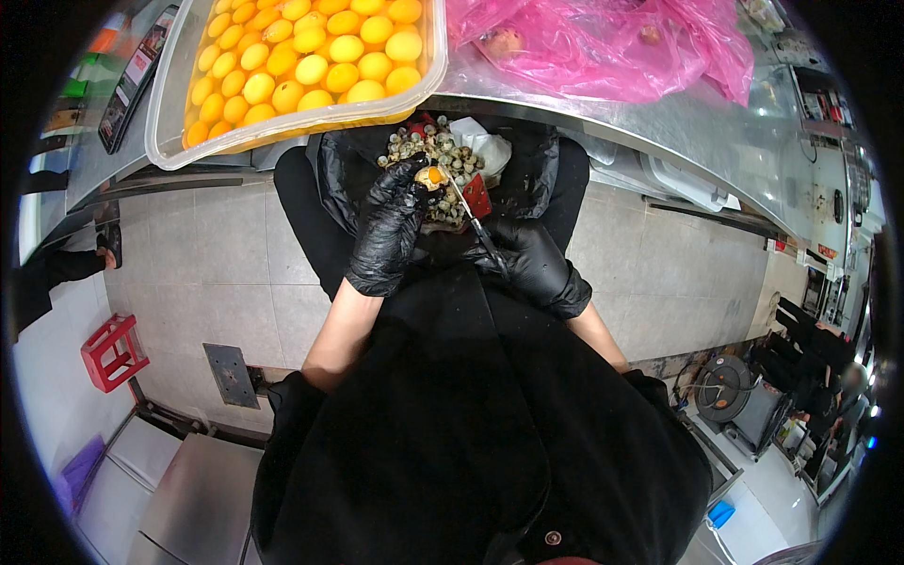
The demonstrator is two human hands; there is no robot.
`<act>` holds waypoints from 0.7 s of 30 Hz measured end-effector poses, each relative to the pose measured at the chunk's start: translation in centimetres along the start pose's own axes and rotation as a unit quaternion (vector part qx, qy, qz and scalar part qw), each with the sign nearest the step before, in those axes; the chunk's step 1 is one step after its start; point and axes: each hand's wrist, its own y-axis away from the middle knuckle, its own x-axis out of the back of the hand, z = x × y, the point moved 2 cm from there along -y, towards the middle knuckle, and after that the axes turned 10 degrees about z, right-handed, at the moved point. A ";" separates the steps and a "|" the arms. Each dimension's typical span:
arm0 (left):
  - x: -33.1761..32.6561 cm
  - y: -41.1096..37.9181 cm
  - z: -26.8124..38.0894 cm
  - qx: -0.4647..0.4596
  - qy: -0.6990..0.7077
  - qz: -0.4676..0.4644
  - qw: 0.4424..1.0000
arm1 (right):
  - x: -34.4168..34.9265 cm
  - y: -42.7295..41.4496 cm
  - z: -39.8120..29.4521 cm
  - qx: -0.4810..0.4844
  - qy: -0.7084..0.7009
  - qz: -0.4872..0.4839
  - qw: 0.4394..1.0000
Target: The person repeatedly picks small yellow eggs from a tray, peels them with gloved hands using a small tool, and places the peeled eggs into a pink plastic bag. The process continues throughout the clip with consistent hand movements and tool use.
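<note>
My left hand (pixel 388 224), in a black disposable glove, holds a small cracked egg (pixel 428 178) with its orange yolk exposed. My right hand (pixel 528 260), gloved the same way, grips the dark handle of a slim metal tool (pixel 466 200); a knife or scissors, I cannot tell which. The tool's tip points at the egg, right beside it. Both hands are over a black plastic bag (pixel 544 166) spread open between my knees. Inside lies a heap of small, round, greyish pieces (pixel 462 159), with crumpled white material (pixel 491 152) and a red scrap (pixel 478 198).
On the steel table (pixel 607 116) stands a clear plastic tub (pixel 159 134) full of yolks (pixel 311 69), its rim overhanging the edge. A phone (pixel 138 78) lies left of it, a pink plastic bag (pixel 621 49) right. A red stool (pixel 115 353) and another person's foot (pixel 109 240) are at left.
</note>
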 end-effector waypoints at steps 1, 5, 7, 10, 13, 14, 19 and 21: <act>0.0 0.1 0.0 -0.003 0.011 -0.004 1.000 | 0.0 0.0 0.0 -0.030 -0.037 -0.005 0.999; 0.2 0.4 0.0 0.005 0.000 -0.018 1.000 | 0.0 0.6 -0.1 -0.190 -0.205 -0.031 0.960; -0.2 0.7 0.3 0.014 -0.005 -0.013 1.000 | 0.3 0.8 -0.5 -0.233 -0.250 -0.041 0.939; -0.6 1.0 0.4 -0.024 -0.030 -0.020 0.999 | 0.6 1.0 -0.6 -0.218 -0.270 -0.024 0.938; -1.8 2.0 1.3 -0.036 0.026 -0.030 0.999 | 0.0 1.4 3.5 -0.193 -0.232 0.016 0.953; -2.5 2.4 2.0 -0.022 0.022 -0.038 0.999 | 0.0 1.2 5.5 -0.159 -0.156 0.022 0.975; -6.8 6.2 6.5 -0.019 0.011 -0.028 0.999 | -0.4 1.0 8.9 -0.084 -0.022 -0.043 0.995; -7.7 7.1 7.8 -0.048 -0.039 -0.069 0.996 | -0.3 1.1 9.1 -0.128 0.070 -0.076 0.986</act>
